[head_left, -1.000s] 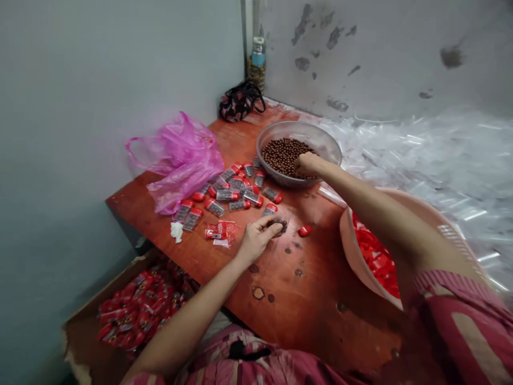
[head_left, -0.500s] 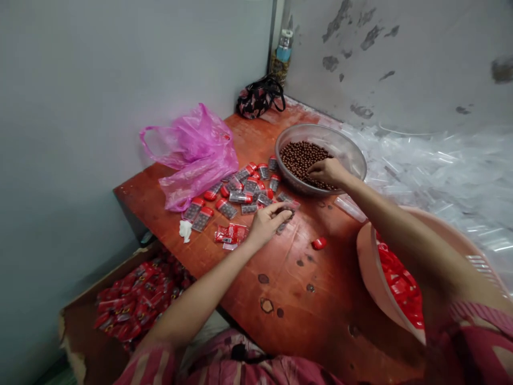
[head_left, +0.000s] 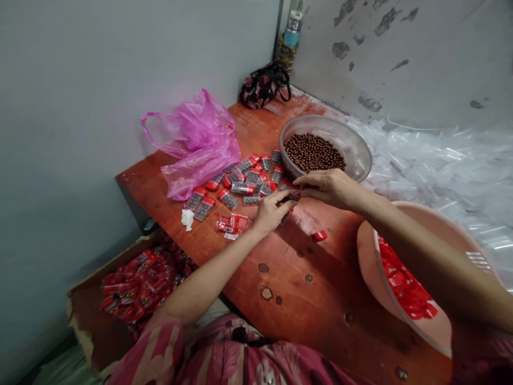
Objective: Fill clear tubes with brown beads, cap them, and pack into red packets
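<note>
My left hand [head_left: 271, 216] is wrapped round a small clear plastic container [head_left: 295, 194], mostly covered by the fingers. My right hand [head_left: 331, 187] is at the container's right end, its fingers drawn together; whatever they hold is hidden. Just behind it stands a translucent bowl [head_left: 364, 167] holding many small brown balls [head_left: 315, 152]. A loose red cap [head_left: 319, 236] lies on the table to the right of my left hand. Several red-capped containers of brown balls [head_left: 228, 199] lie in a pile left of the bowl.
A pink basin [head_left: 366, 262] of red caps [head_left: 404, 283] stands under my right forearm. Clear empty containers [head_left: 433, 160] are heaped at right. A pink plastic bag [head_left: 200, 141], red packets [head_left: 233, 223] and a dark handbag [head_left: 260, 88] lie on the table [head_left: 256, 315]. A carton [head_left: 86, 305] of red packets stands lower left.
My right hand has come out of the bowl of brown balls and moved towards me, to the container in my left hand. The left hand keeps its hold; the view has shifted slightly.
</note>
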`<action>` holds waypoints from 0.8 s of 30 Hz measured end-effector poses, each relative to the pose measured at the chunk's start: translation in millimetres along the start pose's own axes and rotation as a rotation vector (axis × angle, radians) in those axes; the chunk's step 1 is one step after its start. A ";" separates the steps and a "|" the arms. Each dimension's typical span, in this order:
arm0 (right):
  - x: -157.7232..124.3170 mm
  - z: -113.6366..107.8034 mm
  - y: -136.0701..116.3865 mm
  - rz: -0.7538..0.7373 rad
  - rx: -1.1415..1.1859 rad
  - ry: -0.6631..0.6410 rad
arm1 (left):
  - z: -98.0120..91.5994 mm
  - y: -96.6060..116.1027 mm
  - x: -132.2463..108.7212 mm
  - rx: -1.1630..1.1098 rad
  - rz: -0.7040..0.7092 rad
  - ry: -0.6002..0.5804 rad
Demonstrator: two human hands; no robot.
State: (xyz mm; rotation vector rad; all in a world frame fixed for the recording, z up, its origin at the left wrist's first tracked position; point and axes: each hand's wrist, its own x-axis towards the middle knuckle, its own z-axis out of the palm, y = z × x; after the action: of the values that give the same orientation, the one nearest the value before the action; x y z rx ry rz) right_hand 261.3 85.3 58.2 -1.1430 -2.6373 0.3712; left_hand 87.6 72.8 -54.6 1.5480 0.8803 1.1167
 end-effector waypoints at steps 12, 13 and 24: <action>-7.4 -5.8 -20.5 0.040 0.074 0.004 | -2.3 8.5 -11.6 -0.148 -0.062 -0.031; -10.3 -6.5 -22.4 0.066 0.086 0.027 | -3.0 9.0 -12.9 -0.186 -0.064 -0.042; -53.3 1.7 -52.6 0.354 0.385 0.301 | -12.7 24.8 -38.7 -0.371 -0.055 -0.010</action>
State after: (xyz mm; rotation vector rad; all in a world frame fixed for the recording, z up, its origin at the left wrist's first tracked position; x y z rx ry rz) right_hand 260.6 10.9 67.3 -1.3978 -1.9950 0.6786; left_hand 63.7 34.9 -38.4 1.2157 0.6604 1.1573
